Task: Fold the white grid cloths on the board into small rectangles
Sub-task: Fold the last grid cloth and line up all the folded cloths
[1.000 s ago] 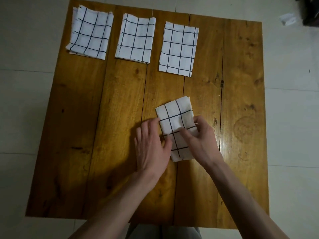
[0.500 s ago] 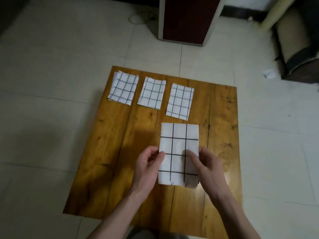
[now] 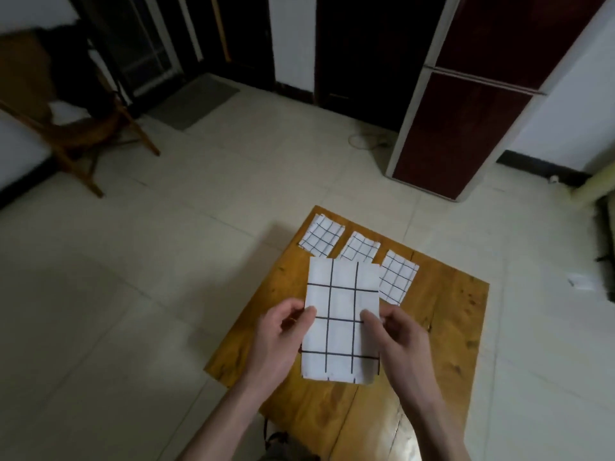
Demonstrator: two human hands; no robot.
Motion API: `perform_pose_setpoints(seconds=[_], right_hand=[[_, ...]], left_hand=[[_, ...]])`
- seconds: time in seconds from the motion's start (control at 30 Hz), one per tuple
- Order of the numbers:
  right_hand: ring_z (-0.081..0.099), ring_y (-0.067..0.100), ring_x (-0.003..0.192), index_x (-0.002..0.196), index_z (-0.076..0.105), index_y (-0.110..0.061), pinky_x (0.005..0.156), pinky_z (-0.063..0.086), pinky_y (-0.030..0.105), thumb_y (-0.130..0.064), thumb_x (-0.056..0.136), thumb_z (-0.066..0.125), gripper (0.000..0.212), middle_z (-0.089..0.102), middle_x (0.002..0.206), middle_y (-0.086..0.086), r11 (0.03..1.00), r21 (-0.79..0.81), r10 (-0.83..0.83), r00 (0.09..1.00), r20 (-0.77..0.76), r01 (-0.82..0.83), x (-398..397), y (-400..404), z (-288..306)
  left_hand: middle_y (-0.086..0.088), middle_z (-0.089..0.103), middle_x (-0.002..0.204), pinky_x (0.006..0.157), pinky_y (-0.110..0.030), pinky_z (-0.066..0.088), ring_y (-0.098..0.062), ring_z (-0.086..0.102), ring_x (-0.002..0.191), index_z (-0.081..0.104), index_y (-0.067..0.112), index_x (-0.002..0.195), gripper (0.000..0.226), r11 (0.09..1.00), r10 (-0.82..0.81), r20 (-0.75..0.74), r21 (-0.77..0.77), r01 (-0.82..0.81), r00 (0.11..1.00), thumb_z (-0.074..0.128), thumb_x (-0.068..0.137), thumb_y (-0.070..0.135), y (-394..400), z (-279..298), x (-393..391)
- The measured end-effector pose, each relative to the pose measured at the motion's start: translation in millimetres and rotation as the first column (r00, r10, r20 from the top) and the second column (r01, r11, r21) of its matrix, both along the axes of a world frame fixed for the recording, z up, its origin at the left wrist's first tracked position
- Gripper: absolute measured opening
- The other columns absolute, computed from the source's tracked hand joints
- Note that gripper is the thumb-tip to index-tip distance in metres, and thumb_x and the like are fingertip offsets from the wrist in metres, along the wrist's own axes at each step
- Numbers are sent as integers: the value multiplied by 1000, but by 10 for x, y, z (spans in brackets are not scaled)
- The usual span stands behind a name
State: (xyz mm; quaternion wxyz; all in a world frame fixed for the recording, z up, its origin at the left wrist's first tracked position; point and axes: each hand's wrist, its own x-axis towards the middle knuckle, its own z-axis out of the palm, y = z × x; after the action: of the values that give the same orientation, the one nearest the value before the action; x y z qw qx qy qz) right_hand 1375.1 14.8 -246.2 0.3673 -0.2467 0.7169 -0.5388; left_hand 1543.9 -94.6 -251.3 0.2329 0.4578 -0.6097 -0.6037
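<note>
Folded cloth (image 3: pixel 341 319) is held lifted above the board (image 3: pixel 446 327), pinched at its side edges by left hand (image 3: pixel 279 337) & right hand (image 3: pixel 402 341), thumbs in front, prob. for placing. Three done cloths (image 3: pixel 361 249) are laid in a row beyond the fingertips.

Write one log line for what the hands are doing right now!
left hand pinches folded cloth | right hand pinches it | cloth lifted | three folded cloths on board
</note>
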Motion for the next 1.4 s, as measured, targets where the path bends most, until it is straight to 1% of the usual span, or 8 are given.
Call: perform_pose_setpoints(seconds=[0.07, 0.3, 0.53, 0.63, 0.73, 0.9, 1.27, 1.4], right_hand=[[75, 18, 93, 97, 71, -10, 77, 63, 35, -22, 100, 66, 13, 77, 97, 4, 996, -39, 76, 997, -3, -76, 160, -122, 144], [75, 16, 94, 99, 68, -6, 75, 60, 32, -22, 102, 65, 16, 77, 99, 1, 953, -94, 288, 957, -28, -289, 836, -653, 368], [75, 17, 94, 99, 67, -5, 81, 63, 41, -23, 103, 63, 19, 78, 101, 1, 937, -76, 341, 940, -2, -340, 1803, -1411, 314], [75, 17, 93, 98, 67, -3, 79, 63, 45, -22, 104, 62, 20, 78, 98, 1, 930, -57, 362, 932, -21, -363, 2288, -1821, 282], [72, 32, 88, 92, 68, -10, 75, 57, 58, -27, 103, 63, 20, 76, 92, 7, 925, -46, 374, 926, -52, -376, 2747, -2226, 244], [68, 43, 92, 96, 72, -18, 79, 54, 65, -29, 103, 63, 16, 76, 94, 12, 935, -63, 347, 936, -58, -350, 3354, -2781, 225], [73, 25, 88, 98, 74, -18, 81, 60, 54, -30, 103, 62, 17, 77, 93, 3, 971, -66, 225, 971, -78, -230, 3510, -3621, 280], [68, 40, 87, 97, 74, -27, 76, 56, 64, -49, 98, 61, 25, 74, 91, 11, 980, -94, 165, 980, -109, -175, 3328, -3956, 205]], left_hand=[[-7, 74, 94, 87, -52, 60, -29, 70, 94, 73, 22, 97, 16, 996, 87, 2, -15, -87, 996, 65, 102, 34, -29, 175, 208], [1, 78, 95, 89, -45, 60, -21, 74, 95, 76, 20, 96, 12, 929, 370, -3, 30, -370, 929, 66, 102, 23, -210, 421, 1011], [7, 77, 87, 64, -18, 54, -4, 70, 78, 75, 16, 97, 12, 886, 462, -5, 42, -461, 887, 64, 101, 13, -843, 429, 2032], [9, 76, 85, 69, -21, 54, -2, 69, 77, 76, 19, 96, 11, 868, 494, -6, 53, -493, 869, 66, 101, 16, -1245, 382, 2530], [7, 76, 85, 68, -21, 52, -3, 68, 78, 77, 19, 96, 9, 840, 540, -19, 65, -538, 841, 68, 99, 16, -1660, 338, 2985], [7, 75, 83, 62, -16, 51, -1, 67, 74, 75, 15, 93, 10, 830, 558, -52, 53, -555, 828, 69, 100, 16, -2218, 382, 3510], [17, 73, 83, 67, -13, 52, 7, 64, 75, 76, 20, 96, 7, 880, 473, -27, 59, -471, 881, 70, 99, 19, -3177, 368, 3612], [14, 76, 83, 65, -12, 52, 5, 67, 75, 78, 21, 96, 13, 919, 392, -22, 61, -391, 920, 67, 101, 24, -3636, 369, 3376]])
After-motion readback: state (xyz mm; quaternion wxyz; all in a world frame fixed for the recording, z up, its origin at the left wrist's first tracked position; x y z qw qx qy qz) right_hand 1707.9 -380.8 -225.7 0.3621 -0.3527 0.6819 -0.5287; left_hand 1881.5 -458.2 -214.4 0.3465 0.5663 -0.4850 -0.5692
